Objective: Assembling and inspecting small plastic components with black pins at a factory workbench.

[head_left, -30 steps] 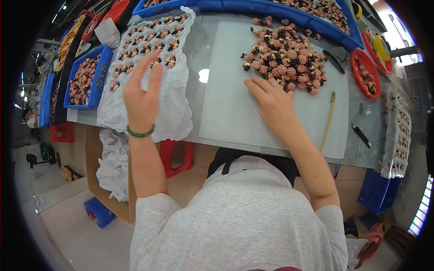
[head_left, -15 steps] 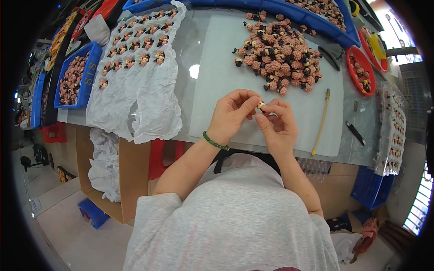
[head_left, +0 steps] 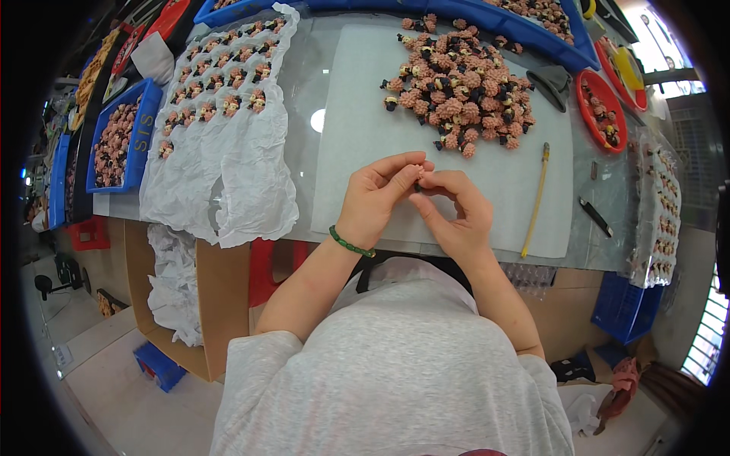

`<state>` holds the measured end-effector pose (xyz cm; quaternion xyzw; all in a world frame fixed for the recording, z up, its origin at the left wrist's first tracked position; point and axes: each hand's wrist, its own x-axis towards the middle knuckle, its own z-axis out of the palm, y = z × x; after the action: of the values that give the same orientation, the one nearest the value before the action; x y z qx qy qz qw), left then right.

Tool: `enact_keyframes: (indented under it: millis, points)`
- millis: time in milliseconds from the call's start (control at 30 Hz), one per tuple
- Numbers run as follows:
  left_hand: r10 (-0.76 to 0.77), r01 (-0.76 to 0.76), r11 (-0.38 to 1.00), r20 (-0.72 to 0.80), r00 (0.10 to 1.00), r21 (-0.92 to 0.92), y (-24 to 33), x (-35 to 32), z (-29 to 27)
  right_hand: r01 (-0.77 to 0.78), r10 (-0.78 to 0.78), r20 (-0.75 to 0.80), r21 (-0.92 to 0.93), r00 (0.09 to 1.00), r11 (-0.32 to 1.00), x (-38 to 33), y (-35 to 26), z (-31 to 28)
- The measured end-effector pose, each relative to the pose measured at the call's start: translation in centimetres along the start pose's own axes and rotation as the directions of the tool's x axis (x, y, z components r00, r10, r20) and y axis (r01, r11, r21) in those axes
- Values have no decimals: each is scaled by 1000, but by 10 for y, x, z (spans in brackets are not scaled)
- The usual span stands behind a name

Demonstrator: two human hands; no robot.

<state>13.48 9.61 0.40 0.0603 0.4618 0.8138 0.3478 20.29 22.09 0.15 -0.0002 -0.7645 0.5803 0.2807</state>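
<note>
Between the fingertips of both hands is one small figurine (head_left: 419,176) with a pink knobbly top and a dark part, mostly covered by the fingers. My left hand (head_left: 378,196), with a green bead bracelet (head_left: 351,243) on its wrist, pinches it from the left. The thumb and forefinger of my right hand (head_left: 459,209) close on its other side. Both hands are over the near part of a white sheet (head_left: 350,114). Beyond them lies a heap of similar pink and black figurines (head_left: 464,87). More figurines stand in rows on crumpled white paper (head_left: 251,167) at the left.
A long blue tray (head_left: 566,49) borders the back. A blue bin (head_left: 143,140) of pink pieces sits left. On the right are a red dish (head_left: 589,114), a thin yellow brush (head_left: 538,201), a black-handled tool (head_left: 595,217) and a bagged tray (head_left: 655,213). Below stands a cardboard box (head_left: 222,304).
The figurine has been turned between my fingers, so its pink top now shows more than its pale face side. My hands have shifted slightly left, and the whole view has moved a little.
</note>
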Motion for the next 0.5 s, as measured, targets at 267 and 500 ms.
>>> enact_keyframes:
  millis: [267, 500]
  points:
    - [-61, 45, 992, -130, 990, -121, 13, 0, 5, 391, -114, 410, -695, 905, 604, 53, 11, -14]
    - [-129, 127, 991, -39, 991, -34, 10, 3, 0, 84, -17, 193, -345, 981, 935, 37, -5, -8]
